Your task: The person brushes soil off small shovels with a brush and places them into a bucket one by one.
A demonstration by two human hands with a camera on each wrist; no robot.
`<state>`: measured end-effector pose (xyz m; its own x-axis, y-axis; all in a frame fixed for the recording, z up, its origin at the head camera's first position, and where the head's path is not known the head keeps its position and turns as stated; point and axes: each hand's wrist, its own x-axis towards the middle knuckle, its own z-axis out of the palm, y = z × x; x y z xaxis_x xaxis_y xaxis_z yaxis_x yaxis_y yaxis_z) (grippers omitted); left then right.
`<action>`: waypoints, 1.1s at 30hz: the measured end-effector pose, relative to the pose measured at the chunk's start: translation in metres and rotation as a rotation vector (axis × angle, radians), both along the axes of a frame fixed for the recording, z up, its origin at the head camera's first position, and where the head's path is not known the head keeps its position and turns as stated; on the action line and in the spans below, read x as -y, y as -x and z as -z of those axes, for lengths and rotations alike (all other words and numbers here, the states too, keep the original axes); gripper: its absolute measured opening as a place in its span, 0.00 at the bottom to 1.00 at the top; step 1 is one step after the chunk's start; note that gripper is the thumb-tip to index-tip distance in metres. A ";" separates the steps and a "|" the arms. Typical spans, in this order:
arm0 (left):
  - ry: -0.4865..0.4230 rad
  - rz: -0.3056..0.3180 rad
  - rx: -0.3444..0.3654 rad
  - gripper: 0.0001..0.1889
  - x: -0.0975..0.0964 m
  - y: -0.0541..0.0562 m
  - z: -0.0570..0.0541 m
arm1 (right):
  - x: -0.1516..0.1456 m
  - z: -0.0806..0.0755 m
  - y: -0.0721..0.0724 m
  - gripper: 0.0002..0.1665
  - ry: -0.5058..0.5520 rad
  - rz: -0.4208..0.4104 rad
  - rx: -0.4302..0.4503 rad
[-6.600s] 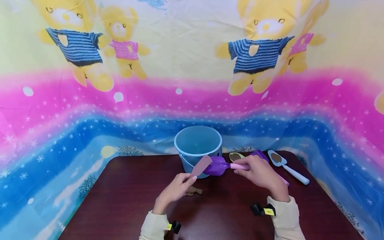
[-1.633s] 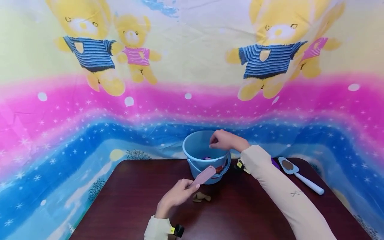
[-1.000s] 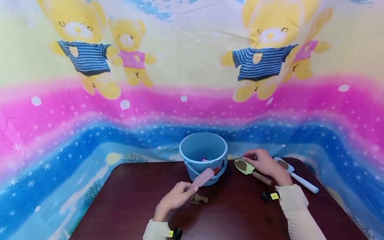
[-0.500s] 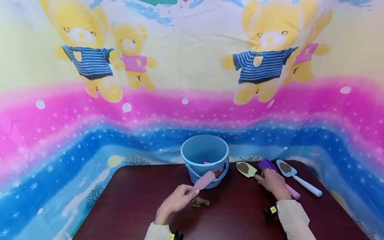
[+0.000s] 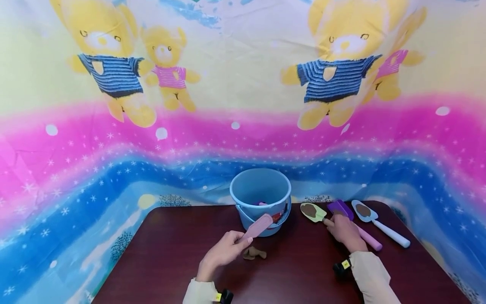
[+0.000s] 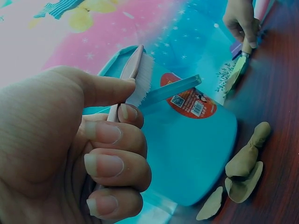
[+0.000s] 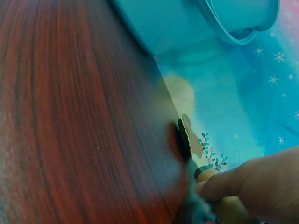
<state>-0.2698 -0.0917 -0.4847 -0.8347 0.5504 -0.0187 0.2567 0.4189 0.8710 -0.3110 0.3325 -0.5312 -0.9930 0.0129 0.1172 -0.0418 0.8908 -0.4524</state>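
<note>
My left hand [image 5: 224, 252] holds a pink-backed brush [image 5: 260, 225] in front of the bucket. White bristles [image 6: 145, 77] show in the left wrist view, with the fingers curled around the handle. At the right, my right hand [image 5: 344, 231] grips the wooden handle of a green trowel [image 5: 314, 213], which bears a brown patch on its blade. A light blue bucket [image 5: 247, 211] stands at the back middle, with a bit of something pink and purple [image 5: 263, 203] inside. Brown clay-like pieces [image 6: 245, 163] lie on the table below the brush.
Right of the green trowel lie a purple shovel [image 5: 340, 208] with a pink handle, partly covered by my right hand, and a white-handled trowel [image 5: 385, 230] with a brown patch. A printed cloth [image 5: 235, 101] hangs behind the dark wooden table [image 5: 171, 236].
Earlier my right hand held a purple shovel against the brush, then was over the bucket, where something purple and pink now lies. It then moved right and took the green trowel's handle. The brush stays held.
</note>
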 end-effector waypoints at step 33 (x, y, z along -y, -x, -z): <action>-0.015 0.012 -0.004 0.19 -0.002 -0.003 -0.006 | 0.031 -0.113 -0.068 0.12 0.014 -0.122 0.000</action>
